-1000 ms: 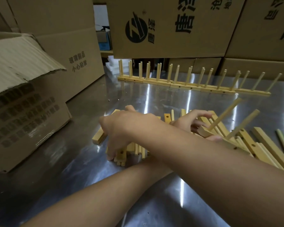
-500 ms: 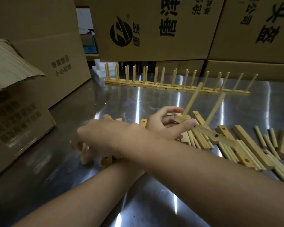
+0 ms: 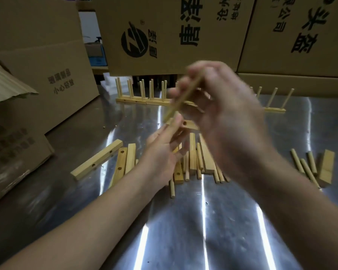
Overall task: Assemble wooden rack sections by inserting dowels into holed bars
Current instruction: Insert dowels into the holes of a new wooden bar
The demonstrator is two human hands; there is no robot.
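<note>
Several boxes [image 3: 174, 32]: stood round the metal table [image 3: 183, 221].
Finished racks [image 3: 137, 98]: lined up at back.
Loose bars [image 3: 98, 159]: lay beside loose dowels [image 3: 300, 164].
Right hand [image 3: 228, 117]: pinched tilted dowel [image 3: 185, 94], blurred.
Left hand [image 3: 162, 154]: gripped holed bar [image 3: 186, 124] above pile, near dowel's lower tip.

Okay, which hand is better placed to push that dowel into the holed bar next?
Right. The right hand pinches the dowel, which angles down with its lower end close to the holed bar. The left hand grips that bar with a hole showing, so it would likely just steady it.
</note>
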